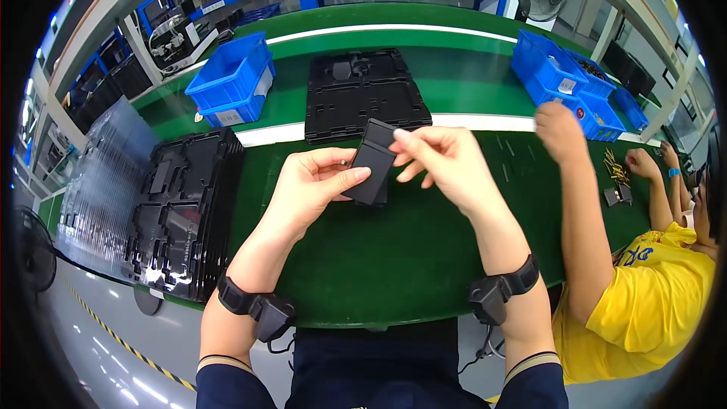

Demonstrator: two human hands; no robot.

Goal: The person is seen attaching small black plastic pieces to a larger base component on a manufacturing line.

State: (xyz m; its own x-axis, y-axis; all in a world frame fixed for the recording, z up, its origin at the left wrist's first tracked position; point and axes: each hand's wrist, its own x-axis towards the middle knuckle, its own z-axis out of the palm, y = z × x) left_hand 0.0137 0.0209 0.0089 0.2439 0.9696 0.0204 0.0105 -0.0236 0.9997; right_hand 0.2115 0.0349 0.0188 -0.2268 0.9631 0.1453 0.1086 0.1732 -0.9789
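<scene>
A flat black rectangular case (373,168) is held tilted above the green table. My left hand (312,180) is closed on its left side and lower part, the thumb lying across its face. My right hand (443,157) is bent at the case's upper right edge, thumb and index finger pinching there; its other fingers are curled and hold nothing visible. A seam crosses the case near its top end. Below it, another dark piece shows partly, mostly hidden behind the case and my left hand.
Black moulded trays (363,95) lie ahead on the table. More black trays (178,212) and clear plastic trays (110,182) are stacked at left. Blue bins (235,79) stand at far left, others (549,68) at far right. A co-worker in a yellow shirt (644,303) reaches in from the right.
</scene>
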